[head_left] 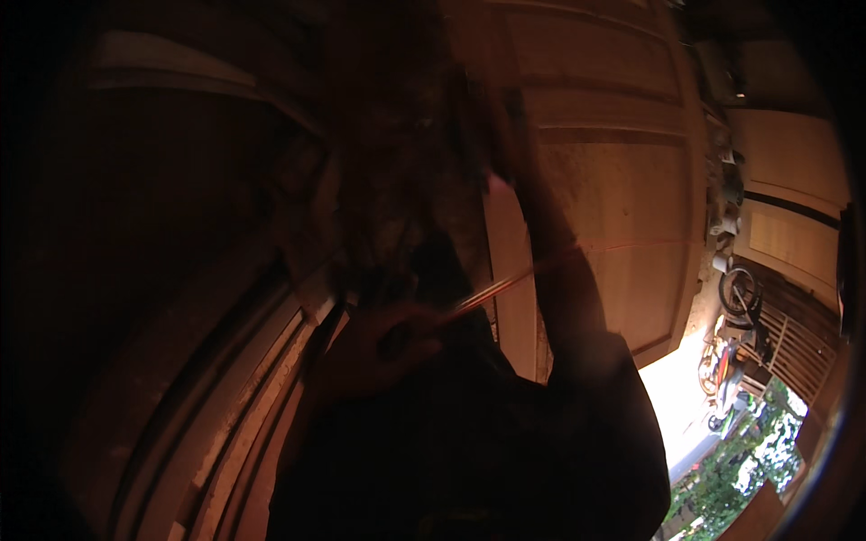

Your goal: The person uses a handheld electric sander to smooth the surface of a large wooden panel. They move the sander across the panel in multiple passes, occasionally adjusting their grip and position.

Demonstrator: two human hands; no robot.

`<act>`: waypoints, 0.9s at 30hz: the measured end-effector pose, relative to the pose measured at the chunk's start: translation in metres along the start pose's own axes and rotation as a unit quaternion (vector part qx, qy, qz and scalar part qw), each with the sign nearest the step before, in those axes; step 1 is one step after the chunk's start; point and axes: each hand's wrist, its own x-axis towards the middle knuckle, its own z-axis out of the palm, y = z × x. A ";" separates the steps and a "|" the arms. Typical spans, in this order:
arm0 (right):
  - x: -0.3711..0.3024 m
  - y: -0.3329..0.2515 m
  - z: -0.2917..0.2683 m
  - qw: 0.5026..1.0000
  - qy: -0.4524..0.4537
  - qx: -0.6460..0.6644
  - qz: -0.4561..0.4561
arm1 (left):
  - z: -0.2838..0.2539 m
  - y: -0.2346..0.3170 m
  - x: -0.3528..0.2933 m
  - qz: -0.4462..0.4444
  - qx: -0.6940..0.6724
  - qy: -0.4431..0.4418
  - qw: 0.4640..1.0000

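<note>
Planks [236, 424] are left of the left hand [397, 341]; a panelled door [622, 207] is right of the right forearm [573, 284], a motorcycle [719, 368] farther right beyond it.

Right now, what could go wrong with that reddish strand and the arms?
Snag: the thin reddish strand runs from the left hand toward the right forearm, so it could catch if either arm moves.
Misjudged grip: deep shadow hides much detail around the left hand, so its hold might be off.
Bump: the framed wooden panel appears close beside the right forearm and might get knocked.
</note>
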 end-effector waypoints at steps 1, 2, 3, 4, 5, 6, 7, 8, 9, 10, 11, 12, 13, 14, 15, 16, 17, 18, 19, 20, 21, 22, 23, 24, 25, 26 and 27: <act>0.033 -0.006 0.010 1.000 -0.014 0.005 0.012 | 0.001 0.005 0.004 0.000 -0.003 0.018 1.000; 0.056 -0.030 0.018 0.994 -0.062 0.028 0.080 | 0.002 0.011 0.004 -0.011 -0.010 0.037 0.999; 0.074 -0.054 0.020 0.980 -0.112 0.054 0.154 | 0.004 0.016 0.002 -0.022 -0.016 0.054 0.998; 0.081 -0.068 0.017 0.971 -0.131 0.066 0.187 | 0.006 0.017 -0.001 -0.016 -0.022 0.083 0.996; 0.084 -0.073 0.005 0.963 -0.138 0.070 0.220 | 0.005 0.016 0.003 0.005 -0.024 0.106 0.994; 0.076 -0.079 -0.005 0.963 -0.125 0.072 0.226 | 0.003 0.014 0.008 0.027 -0.025 0.127 0.991; 0.058 -0.083 -0.020 0.964 -0.105 0.072 0.232 | 0.001 0.017 0.009 0.019 -0.042 0.131 0.990; 0.029 -0.078 -0.031 0.967 -0.082 0.064 0.232 | -0.003 0.019 0.005 0.006 -0.064 0.129 0.990; 0.000 -0.075 -0.040 0.969 -0.062 0.058 0.230 | -0.007 0.020 0.005 -0.005 -0.082 0.128 0.988; -0.029 -0.078 -0.044 0.977 -0.020 0.064 0.202 | -0.012 0.021 0.006 0.011 -0.066 0.114 0.991; -0.058 -0.087 -0.049 0.982 0.022 0.070 0.173 | -0.018 0.020 0.005 0.027 -0.050 0.101 0.993; -0.089 -0.099 -0.066 0.968 0.002 0.103 0.227 | -0.020 0.021 0.006 0.043 -0.034 0.081 0.995; -0.124 -0.111 -0.082 0.950 -0.020 0.137 0.278 | -0.022 0.025 0.013 0.070 -0.009 0.058 0.996; -0.167 -0.111 -0.093 0.956 -0.020 0.090 0.279 | -0.022 0.024 0.021 0.071 0.003 0.029 0.997; -0.215 -0.112 -0.104 0.957 -0.018 0.041 0.285 | -0.023 0.021 0.028 0.071 0.016 -0.005 0.997; -0.257 -0.126 -0.119 0.936 -0.026 0.070 0.345 | -0.022 0.017 0.030 0.066 0.026 -0.032 0.997; -0.301 -0.141 -0.133 0.910 -0.034 0.101 0.401 | -0.016 0.017 0.034 0.074 0.062 -0.075 0.993; -0.342 -0.153 -0.146 0.906 -0.033 0.066 0.417 | -0.009 0.027 0.041 0.083 0.099 -0.115 0.985; -0.371 -0.168 -0.160 0.887 -0.020 0.068 0.457 | 0.000 0.035 0.054 0.096 0.136 -0.159 0.973; -0.397 -0.183 -0.173 0.868 -0.013 0.076 0.490 | 0.013 0.034 0.059 0.094 0.130 -0.200 0.967; -0.410 -0.194 -0.185 0.834 -0.001 0.123 0.539 | 0.027 0.024 0.064 0.092 0.123 -0.237 0.959; -0.432 -0.189 -0.191 0.833 -0.008 0.105 0.544 | 0.037 0.019 0.068 0.089 0.116 -0.279 0.949; -0.450 -0.188 -0.191 0.829 -0.012 0.083 0.553 | 0.045 0.017 0.072 0.082 0.126 -0.311 0.938; -0.465 -0.184 -0.186 0.837 -0.007 0.077 0.542 | 0.052 0.015 0.075 0.073 0.135 -0.340 0.928; -0.471 -0.183 -0.183 0.844 -0.004 0.071 0.532 | 0.057 0.014 0.076 0.063 0.143 -0.368 0.917; -0.475 -0.181 -0.181 0.851 -0.003 0.065 0.520 | 0.057 0.015 0.075 0.055 0.141 -0.363 0.919; -0.477 -0.179 -0.176 0.877 0.020 0.061 0.477 | 0.055 0.017 0.073 0.048 0.137 -0.357 0.923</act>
